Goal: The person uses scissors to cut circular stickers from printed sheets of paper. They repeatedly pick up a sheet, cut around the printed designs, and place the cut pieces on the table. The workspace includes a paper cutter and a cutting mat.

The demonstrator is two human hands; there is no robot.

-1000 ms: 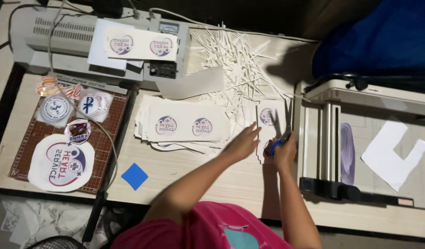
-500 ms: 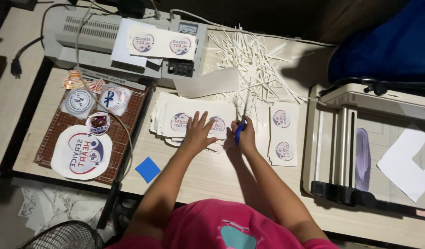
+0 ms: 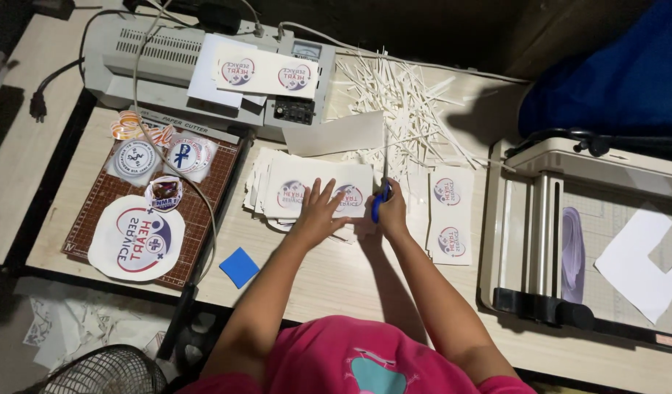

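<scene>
My left hand [image 3: 318, 211] lies flat, fingers spread, on the top sheet of a stack of white printed sheets [image 3: 296, 188] bearing round red-and-blue emblems. Blue-handled scissors [image 3: 382, 191] are gripped in my right hand [image 3: 392, 214], blades pointing away from me along the stack's right edge. Just right of the scissors lies a narrow cut strip [image 3: 450, 214] with two emblems on it.
A grey laminator [image 3: 161, 55] with printed sheets on it stands at the back left. A brown cutting mat [image 3: 143, 197] holds round stickers. A heap of white paper offcuts [image 3: 409, 98] lies behind the stack. A paper trimmer [image 3: 540, 241] sits at right, a blue square [image 3: 239, 267] near the front edge.
The view has shifted. My hands moved from the cut strip at right leftward onto the stack. My left hand now presses the top sheet and the scissors sit at its right edge.
</scene>
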